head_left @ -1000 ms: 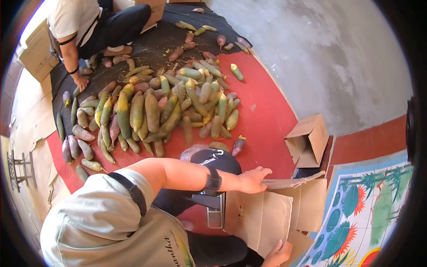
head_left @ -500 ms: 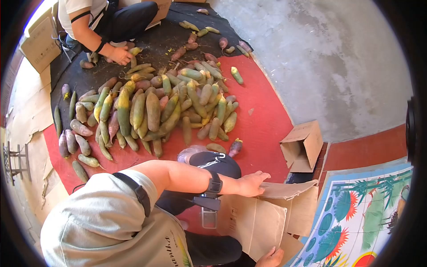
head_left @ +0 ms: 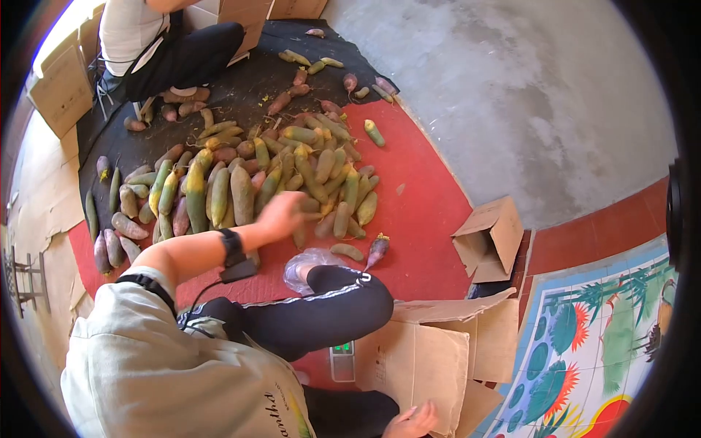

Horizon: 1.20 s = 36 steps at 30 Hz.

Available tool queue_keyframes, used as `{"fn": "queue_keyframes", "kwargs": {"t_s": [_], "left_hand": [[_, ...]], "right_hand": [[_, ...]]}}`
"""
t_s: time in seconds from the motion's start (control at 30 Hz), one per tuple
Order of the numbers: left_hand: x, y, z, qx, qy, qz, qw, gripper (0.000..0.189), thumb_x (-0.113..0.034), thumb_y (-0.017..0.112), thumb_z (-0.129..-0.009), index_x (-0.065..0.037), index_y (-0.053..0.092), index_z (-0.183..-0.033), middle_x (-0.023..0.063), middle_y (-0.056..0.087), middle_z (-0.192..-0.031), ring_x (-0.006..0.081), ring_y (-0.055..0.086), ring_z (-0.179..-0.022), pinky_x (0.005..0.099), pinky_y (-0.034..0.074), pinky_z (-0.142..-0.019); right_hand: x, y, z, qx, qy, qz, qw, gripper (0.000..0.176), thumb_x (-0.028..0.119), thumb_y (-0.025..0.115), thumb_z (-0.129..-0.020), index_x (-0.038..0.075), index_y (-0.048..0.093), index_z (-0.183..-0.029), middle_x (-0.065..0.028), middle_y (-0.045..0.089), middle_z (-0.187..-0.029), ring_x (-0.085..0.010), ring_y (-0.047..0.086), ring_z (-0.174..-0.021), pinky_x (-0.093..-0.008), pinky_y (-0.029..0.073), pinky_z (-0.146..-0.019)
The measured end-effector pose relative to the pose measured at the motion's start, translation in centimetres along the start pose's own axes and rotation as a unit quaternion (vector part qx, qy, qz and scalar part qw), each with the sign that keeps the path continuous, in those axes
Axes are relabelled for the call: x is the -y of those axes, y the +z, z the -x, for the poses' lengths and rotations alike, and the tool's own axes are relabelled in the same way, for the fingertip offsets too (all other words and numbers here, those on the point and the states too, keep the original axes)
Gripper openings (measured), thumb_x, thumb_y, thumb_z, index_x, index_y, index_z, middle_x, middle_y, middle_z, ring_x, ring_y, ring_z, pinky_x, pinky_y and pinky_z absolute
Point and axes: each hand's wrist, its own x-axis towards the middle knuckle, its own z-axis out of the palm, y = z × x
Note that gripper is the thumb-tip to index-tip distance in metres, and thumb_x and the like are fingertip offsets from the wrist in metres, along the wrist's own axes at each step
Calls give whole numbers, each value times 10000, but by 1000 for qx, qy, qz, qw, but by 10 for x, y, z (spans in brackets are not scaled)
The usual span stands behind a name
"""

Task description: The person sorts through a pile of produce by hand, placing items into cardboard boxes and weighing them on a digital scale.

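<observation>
My left hand [head_left: 283, 217] reaches over the near side of a heap of green and purple radishes [head_left: 241, 191]. Motion blurs its fingers, right beside a blurred radish [head_left: 325, 225]. At the bottom of the view, my right hand [head_left: 412, 422] has its fingers curled at the lower edge of a cardboard box [head_left: 416, 358]. The box stands by my legs with its flaps raised. Behind it, a scale [head_left: 342, 363] shows green lit digits, partly covered by my leg.
A smaller open carton [head_left: 491, 237] lies beyond the box, near painted tiles [head_left: 584, 343]. One purple radish [head_left: 377, 250] sits apart, by a clear plastic bag [head_left: 310, 264] at my knee. Another person [head_left: 171, 58] sits across the heap, beside more cartons [head_left: 64, 91].
My left hand has left the box flap and swung across to the radish heap. My right hand has shifted left along the box edge. The other person's hand has lifted away from the radishes.
</observation>
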Motion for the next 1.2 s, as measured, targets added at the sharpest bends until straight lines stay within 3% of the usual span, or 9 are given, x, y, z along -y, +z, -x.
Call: {"fn": "queue_keyframes", "kwargs": {"t_s": [0.17, 0.23, 0.47, 0.57, 0.67, 0.7, 0.9, 1.0, 1.2], "left_hand": [[109, -51, 40, -118, -167, -233, 951, 517, -104, 638, -676, -81, 449, -1156, 177, 459, -1135, 355, 453, -1033, 419, 398, -885], [112, -64, 52, -86, -352, -258, 896, 576, -175, 656, -730, -94, 391, -1235, 168, 429, -1201, 350, 435, -1101, 423, 420, -883], [150, -55, 74, -46, -397, -178, 899, 700, -200, 670, -725, -39, 271, -1277, 242, 517, -1075, 367, 539, -996, 411, 443, -849], [176, -47, 67, -55, -515, -46, 854, 603, -243, 655, -755, 56, 356, -1185, 242, 590, -983, 330, 595, -930, 380, 472, -792], [158, -61, 56, -4, -513, 23, 858, 477, -285, 666, -749, 69, 503, -1025, 225, 616, -908, 325, 622, -852, 363, 496, -724], [197, -45, 61, -23, -465, 6, 885, 426, -340, 660, -755, 59, 572, -874, 187, 628, -793, 284, 636, -677, 357, 501, -586], [163, -50, 45, 31, -499, 140, 854, 432, -381, 600, -805, 48, 567, -843, 116, 577, -656, 180, 524, -447, 317, 402, -401], [118, -55, 48, -9, -485, 242, 840, 404, -376, 585, -817, 28, 561, -804, 95, 553, -615, 183, 512, -437, 300, 386, -392], [14, -71, 36, 116, -402, 260, 870, 384, -375, 569, -838, -20, 519, -974, 49, 570, -775, 147, 553, -602, 258, 416, -538]], "right_hand": [[23, 32, 40, 81, 71, -52, 993, 220, 154, 544, -829, 16, 581, -996, -178, 578, -935, -354, 542, -846, -446, 442, -766], [30, 42, 51, 103, 98, -55, 988, 220, 158, 543, -827, 15, 585, -990, -179, 579, -937, -349, 543, -852, -444, 441, -773], [38, 57, 68, 130, 124, -82, 980, 224, 171, 522, -832, 27, 590, -989, -173, 577, -960, -345, 529, -908, -434, 430, -812], [36, 58, 69, 132, 136, -79, 979, 219, 166, 520, -833, 27, 591, -986, -168, 576, -963, -345, 529, -912, -432, 430, -814], [39, 58, 66, 139, 143, -101, 975, 219, 166, 518, -833, 28, 591, -986, -172, 574, -964, -347, 529, -913, -428, 431, -816], [40, 58, 66, 138, 143, -103, 975, 216, 167, 514, -835, 27, 594, -979, -175, 575, -961, -348, 529, -913, -426, 431, -818], [42, 60, 60, 120, 128, -128, 976, 208, 117, 570, -770, 10, 563, -949, -173, 555, -933, -355, 524, -868, -424, 430, -766], [42, 63, 59, 92, 112, -145, 979, 164, 47, 568, -724, -5, 563, -880, -161, 553, -873, -348, 528, -814, -421, 436, -726], [45, 59, 50, 95, 99, -164, 977, 167, 38, 558, -730, 2, 570, -893, -160, 553, -887, -340, 537, -813, -417, 445, -717]]}}
